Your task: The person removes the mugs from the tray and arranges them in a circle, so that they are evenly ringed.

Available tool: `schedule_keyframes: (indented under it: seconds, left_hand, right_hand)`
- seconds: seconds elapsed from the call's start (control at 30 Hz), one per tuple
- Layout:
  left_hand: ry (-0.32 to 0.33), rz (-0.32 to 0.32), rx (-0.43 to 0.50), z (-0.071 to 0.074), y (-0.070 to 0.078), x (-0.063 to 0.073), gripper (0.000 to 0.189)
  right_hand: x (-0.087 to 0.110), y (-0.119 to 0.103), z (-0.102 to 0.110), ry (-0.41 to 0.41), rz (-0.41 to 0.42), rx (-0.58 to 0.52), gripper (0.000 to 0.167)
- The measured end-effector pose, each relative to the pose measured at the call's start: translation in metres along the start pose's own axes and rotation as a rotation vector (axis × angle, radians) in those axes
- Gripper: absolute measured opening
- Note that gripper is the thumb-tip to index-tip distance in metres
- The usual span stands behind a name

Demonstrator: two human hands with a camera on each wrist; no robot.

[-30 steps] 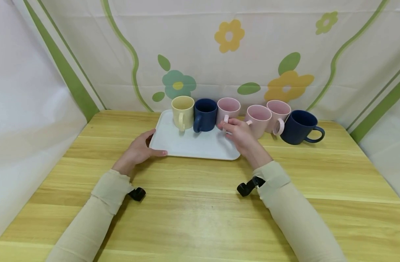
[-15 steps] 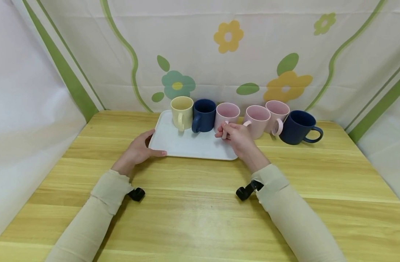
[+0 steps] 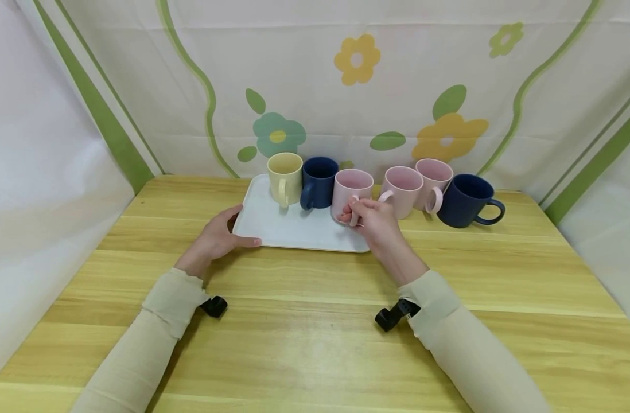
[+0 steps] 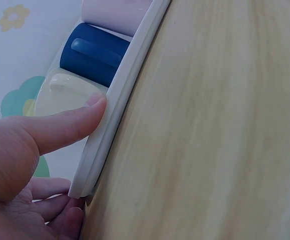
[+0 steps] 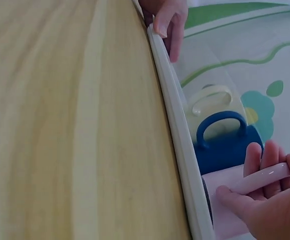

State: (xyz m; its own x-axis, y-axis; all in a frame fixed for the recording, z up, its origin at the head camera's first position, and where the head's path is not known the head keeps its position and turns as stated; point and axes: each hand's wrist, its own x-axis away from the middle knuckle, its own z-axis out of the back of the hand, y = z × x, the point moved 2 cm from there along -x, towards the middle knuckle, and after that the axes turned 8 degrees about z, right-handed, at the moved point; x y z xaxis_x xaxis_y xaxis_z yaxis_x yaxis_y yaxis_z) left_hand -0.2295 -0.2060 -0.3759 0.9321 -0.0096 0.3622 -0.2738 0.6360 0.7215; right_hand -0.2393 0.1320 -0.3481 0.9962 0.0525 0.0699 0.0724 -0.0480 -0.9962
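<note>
My right hand grips the handle of a pink mug over the right part of a white tray. In the right wrist view, the thumb and fingers are curled about that pink handle, and the mug's base lies close to the tray's front rim. My left hand holds the tray's front left corner. Its thumb lies on the front rim while the fingers reach round the left side. Further left on the tray stand an upright navy mug and a pale yellow mug, handles facing me.
Right of the tray, a pink mug, a second pink mug and a navy mug stand close together on the wooden table. A flower-patterned cloth hangs right behind the table's back edge.
The gripped pink mug has moved toward me, from the tray's back edge to in front of the navy mug's line. My left hand keeps its place on the tray's corner.
</note>
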Motion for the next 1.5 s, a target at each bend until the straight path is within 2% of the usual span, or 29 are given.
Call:
schedule_keyframes:
  seconds: [0.27, 0.63, 0.93, 1.1, 1.23, 1.5]
  left_hand:
    - [-0.004, -0.001, -0.004, 0.0, 0.001, 0.0, 0.114]
    - [0.001, 0.004, -0.008, 0.0, 0.001, 0.001, 0.115]
    - [-0.003, 0.007, -0.004, 0.0, 0.0, 0.002, 0.115]
    - [0.0, 0.012, -0.003, 0.0, 0.0, 0.003, 0.115]
    - [0.002, 0.01, -0.011, 0.0, 0.001, 0.002, 0.115]
    - [0.001, 0.007, -0.002, 0.0, 0.001, 0.002, 0.115]
  right_hand:
    - [0.021, -0.008, 0.003, -0.036, -0.008, 0.04, 0.039]
    - [0.047, -0.022, 0.016, -0.08, 0.049, -0.028, 0.033]
    - [0.07, -0.034, 0.032, -0.114, 0.098, -0.042, 0.029]
    - [0.083, -0.041, 0.044, -0.124, 0.117, -0.042, 0.028]
    - [0.092, -0.045, 0.057, -0.125, 0.144, -0.097, 0.025]
    - [0.101, -0.045, 0.094, -0.114, 0.213, -0.145, 0.022]
